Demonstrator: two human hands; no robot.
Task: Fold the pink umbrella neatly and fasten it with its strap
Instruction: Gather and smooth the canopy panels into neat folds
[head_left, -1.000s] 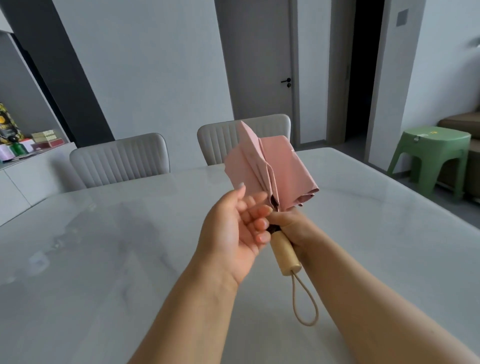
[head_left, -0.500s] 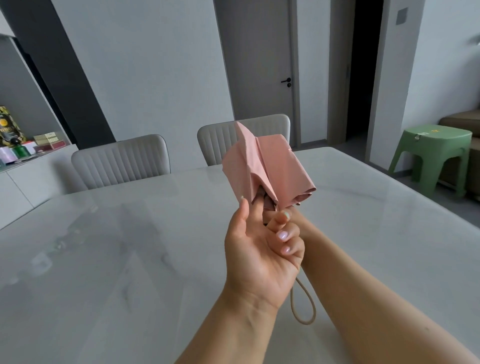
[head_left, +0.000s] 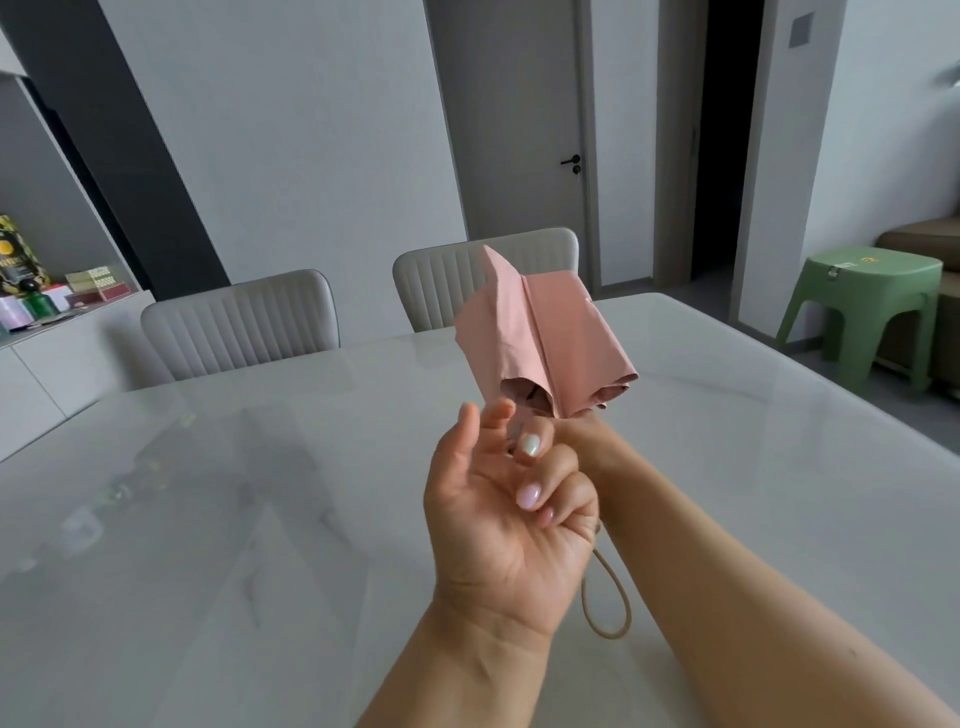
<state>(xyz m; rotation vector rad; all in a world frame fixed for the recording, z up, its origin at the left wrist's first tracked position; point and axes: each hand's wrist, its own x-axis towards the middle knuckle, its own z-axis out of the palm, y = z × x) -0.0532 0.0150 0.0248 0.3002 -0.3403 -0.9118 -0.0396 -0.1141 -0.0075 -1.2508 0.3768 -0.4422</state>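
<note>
While the left hand (head_left: 506, 525) is raised palm-up in the middle of the view, its thumb and forefinger reach up to the lower rim of the pink umbrella (head_left: 540, 338), and its other three fingers curl inward; whether the fingertips actually touch the fabric cannot be told. Just behind it, the right hand (head_left: 589, 439) is mostly hidden by the left; only its wrist and a bit of its back show below the canopy, where the shaft would be, so its grip cannot be made out. The right forearm runs in from the near right corner.

The umbrella is held up in the air above the table, its canopy collapsed but loose, with flat pleats spreading upward and away and the open lower edge facing the hands. No strap is wrapped around the fabric. A beige cord loop (head_left: 605, 597) hangs below the hands, between the two wrists.

Under all of this lies a pale marble table (head_left: 208, 519), glossy. At its far side stand two grey chairs (head_left: 239, 322) side by side. To the far right a green stool (head_left: 862, 306) sits on the floor, and to the far left a low cabinet (head_left: 67, 353) carries small boxes and bottles. A grey door (head_left: 514, 130) is shut in the back wall.
</note>
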